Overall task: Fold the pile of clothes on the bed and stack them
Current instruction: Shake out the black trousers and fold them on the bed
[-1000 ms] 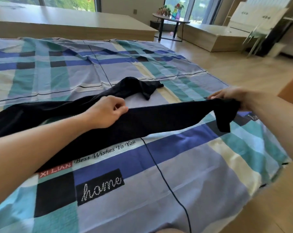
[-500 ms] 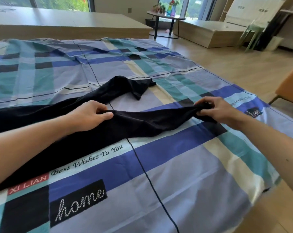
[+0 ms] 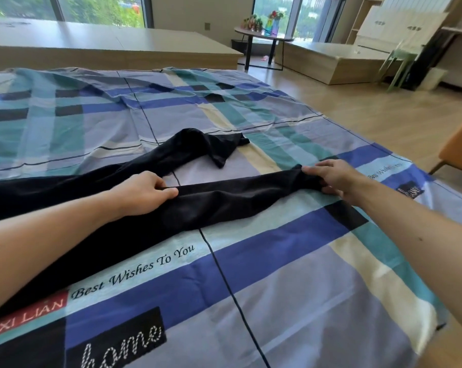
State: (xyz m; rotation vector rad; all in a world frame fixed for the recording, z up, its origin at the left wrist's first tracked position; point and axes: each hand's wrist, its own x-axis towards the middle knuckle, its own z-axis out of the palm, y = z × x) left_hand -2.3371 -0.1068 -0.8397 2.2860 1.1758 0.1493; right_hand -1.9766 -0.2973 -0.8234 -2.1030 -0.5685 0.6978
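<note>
A pair of black trousers [image 3: 219, 205] lies across the plaid bed sheet [image 3: 277, 274], its two legs spread to the right and its waist end running off the left edge of view under my left arm. My left hand [image 3: 142, 193] pinches the upper edge of the near leg about halfway along. At that leg's cuff, my right hand [image 3: 333, 177] grips the bunched fabric down on the sheet. The far leg [image 3: 206, 148] lies loose and crumpled, its cuff folded back.
The bed's right edge [image 3: 410, 166] drops to a wooden floor. An orange chair [image 3: 460, 147] stands close to that edge. Low wooden platforms [image 3: 113, 51], a small round table [image 3: 264, 38] with vases and a pale green chair [image 3: 399, 62] stand farther back.
Both hands have lowered the near trouser leg from the air onto the sheet. My right hand drew the cuff inward and down; the dangling cuff now lies flat.
</note>
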